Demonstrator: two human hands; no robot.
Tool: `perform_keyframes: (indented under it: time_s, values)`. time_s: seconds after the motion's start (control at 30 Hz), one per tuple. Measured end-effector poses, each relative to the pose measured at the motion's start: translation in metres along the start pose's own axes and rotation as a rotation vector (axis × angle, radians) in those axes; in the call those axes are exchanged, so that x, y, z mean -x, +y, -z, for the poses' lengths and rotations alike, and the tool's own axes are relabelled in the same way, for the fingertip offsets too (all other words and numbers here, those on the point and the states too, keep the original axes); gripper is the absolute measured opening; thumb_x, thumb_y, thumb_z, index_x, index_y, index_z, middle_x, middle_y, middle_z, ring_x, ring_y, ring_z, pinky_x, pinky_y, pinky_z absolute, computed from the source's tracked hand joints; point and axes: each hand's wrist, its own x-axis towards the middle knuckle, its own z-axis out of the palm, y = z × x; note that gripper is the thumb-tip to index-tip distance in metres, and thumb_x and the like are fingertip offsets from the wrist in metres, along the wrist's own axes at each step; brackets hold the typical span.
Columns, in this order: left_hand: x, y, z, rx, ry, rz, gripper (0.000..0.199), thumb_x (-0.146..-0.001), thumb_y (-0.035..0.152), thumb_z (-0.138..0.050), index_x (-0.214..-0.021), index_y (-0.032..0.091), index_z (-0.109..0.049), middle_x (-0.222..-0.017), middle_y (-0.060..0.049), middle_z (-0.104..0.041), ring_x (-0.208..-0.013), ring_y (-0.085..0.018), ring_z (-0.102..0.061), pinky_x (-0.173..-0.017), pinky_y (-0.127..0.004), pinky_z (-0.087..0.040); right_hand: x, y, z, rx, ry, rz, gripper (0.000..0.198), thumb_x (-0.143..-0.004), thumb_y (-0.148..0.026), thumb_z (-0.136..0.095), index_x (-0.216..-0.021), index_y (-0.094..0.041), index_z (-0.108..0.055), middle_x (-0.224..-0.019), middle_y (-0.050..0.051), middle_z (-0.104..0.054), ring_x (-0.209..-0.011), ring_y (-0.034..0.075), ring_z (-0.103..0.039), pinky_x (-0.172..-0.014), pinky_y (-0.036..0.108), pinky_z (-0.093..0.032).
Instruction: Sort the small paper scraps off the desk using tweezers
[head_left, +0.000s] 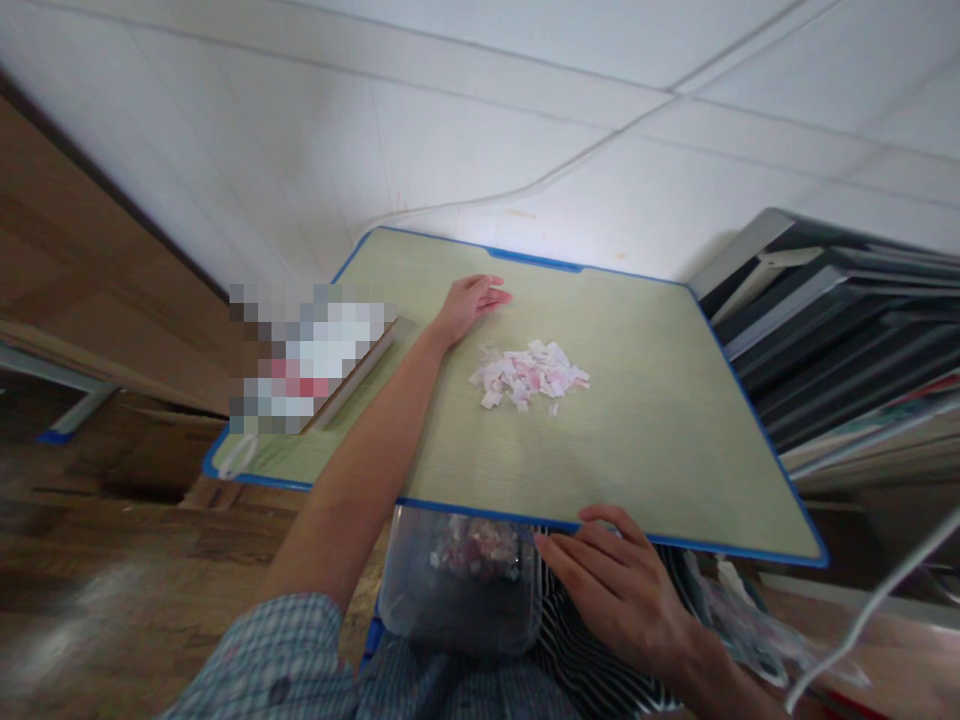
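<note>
A loose heap of small white and pink paper-like scraps (531, 375) lies in the middle of the pale green tabletop (645, 440). Behind and to the left of it, my left hand (472, 302) rests on the table, fingers stretched out, holding nothing I can see. My right hand (619, 575) is at the table's front edge, palm down with its fingers apart and nothing in them. Beside its fingertips, below the edge, sits a clear plastic container (459, 615) at my lap, with a small pile of pinkish and clear bits (478, 547) inside.
On the table's left side lies a box or thick book (352, 375), its top blurred out. Dark folded frames or panels (840, 330) lean to the right. A white wall (480, 120) stands behind, with a cable along it. Cardboard (112, 250) stands at far left.
</note>
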Motion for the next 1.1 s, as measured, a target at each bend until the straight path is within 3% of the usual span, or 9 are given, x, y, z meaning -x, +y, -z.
perform_keyframes:
  time_s: [0.2, 0.43, 0.67, 0.9, 1.1]
  values:
    - [0.0, 0.001, -0.001, 0.016, -0.003, 0.003, 0.02, -0.09, 0.02, -0.039, -0.085, 0.012, -0.056, -0.065, -0.002, -0.067, -0.07, -0.009, -0.065, -0.075, -0.021, -0.046, 0.0, -0.004, -0.004, 0.01, -0.03, 0.028, 0.031, -0.095, -0.011, -0.035, -0.09, -0.011, -0.065, -0.065, 0.002, -0.068, -0.06, 0.012, -0.056, -0.083, 0.032, -0.04]
    - [-0.003, -0.002, 0.001, 0.002, -0.015, -0.007, 0.02, -0.09, 0.022, -0.041, -0.085, 0.013, -0.057, -0.067, -0.002, -0.068, -0.072, -0.01, -0.065, -0.076, -0.022, -0.045, 0.0, -0.004, -0.004, 0.028, -0.032, 0.005, 0.029, -0.095, -0.012, -0.036, -0.09, -0.011, -0.065, -0.066, 0.002, -0.068, -0.06, 0.012, -0.055, -0.084, 0.033, -0.039]
    - [-0.001, 0.0, 0.0, -0.014, -0.004, -0.001, 0.02, -0.09, 0.022, -0.04, -0.085, 0.013, -0.057, -0.068, -0.002, -0.068, -0.073, -0.01, -0.065, -0.077, -0.023, -0.045, 0.003, -0.007, -0.001, 0.001, -0.068, 0.077, 0.028, -0.094, -0.01, -0.037, -0.093, -0.011, -0.064, -0.061, -0.001, -0.065, -0.058, 0.011, -0.055, -0.084, 0.033, -0.039]
    - [0.0, 0.0, -0.001, -0.017, 0.013, 0.012, 0.019, -0.089, 0.022, -0.042, -0.085, 0.013, -0.058, -0.069, -0.003, -0.067, -0.073, -0.011, -0.065, -0.083, -0.025, -0.044, 0.029, 0.033, 0.035, 0.065, 0.021, -0.149, 0.017, -0.086, -0.009, -0.052, -0.093, -0.02, -0.063, -0.073, 0.0, -0.071, -0.066, 0.013, -0.062, -0.079, 0.034, -0.044]
    - [0.0, -0.001, 0.0, -0.043, 0.006, 0.0, 0.02, -0.089, 0.025, -0.041, -0.085, 0.014, -0.057, -0.069, -0.003, -0.068, -0.074, -0.01, -0.065, -0.08, -0.022, -0.045, 0.053, 0.057, 0.05, 0.041, -0.089, -0.21, 0.014, -0.087, -0.012, -0.052, -0.094, -0.019, -0.062, -0.076, 0.001, -0.07, -0.071, 0.016, -0.062, -0.076, 0.036, -0.045]
